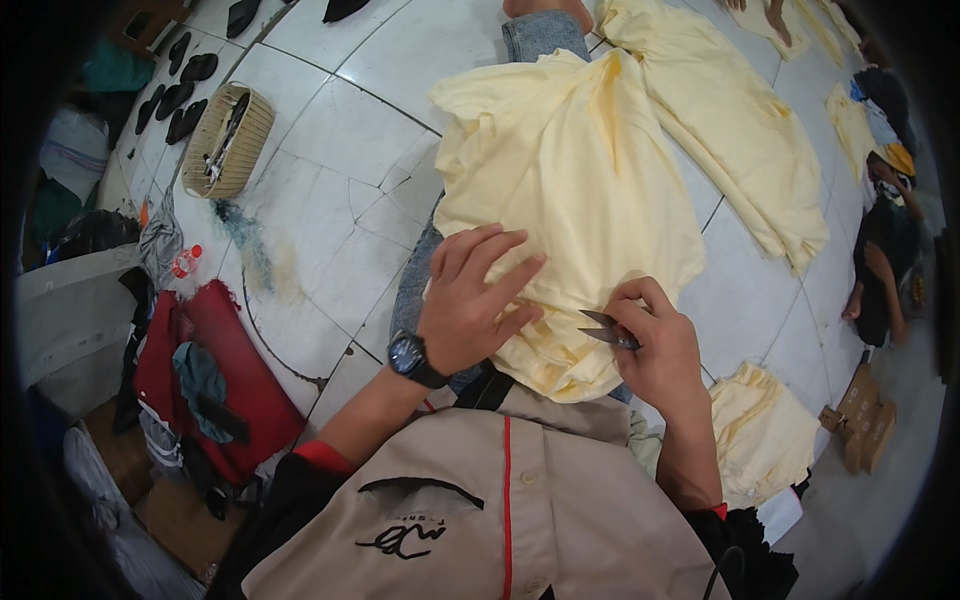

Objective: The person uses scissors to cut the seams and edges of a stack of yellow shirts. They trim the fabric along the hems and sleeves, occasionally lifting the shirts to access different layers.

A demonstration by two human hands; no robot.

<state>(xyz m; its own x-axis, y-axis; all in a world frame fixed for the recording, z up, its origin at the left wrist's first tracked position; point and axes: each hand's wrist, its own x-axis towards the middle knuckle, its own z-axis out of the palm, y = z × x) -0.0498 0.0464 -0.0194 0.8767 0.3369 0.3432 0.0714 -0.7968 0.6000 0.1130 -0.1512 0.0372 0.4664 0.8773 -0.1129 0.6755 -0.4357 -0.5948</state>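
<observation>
From where I stand, a woven basket sits on the tiled floor well off to the person's left. Closer in, the left hand, a dark watch at its wrist, lies over the left side of a pale yellow garment, fingers spread wide, thumb apart; I can't tell whether they press it or only rest there. The garment is heaped across the lap, its long axis running from the waist out towards the feet. Just right of the left thumb, small dark snips point leftward, blades parted, above the near folds. The right hand has its fingers closed round them at the garment's lower right, so the tips face the left thumb, near but apart. Farther right, more yellow cloth stretches along the floor.
</observation>
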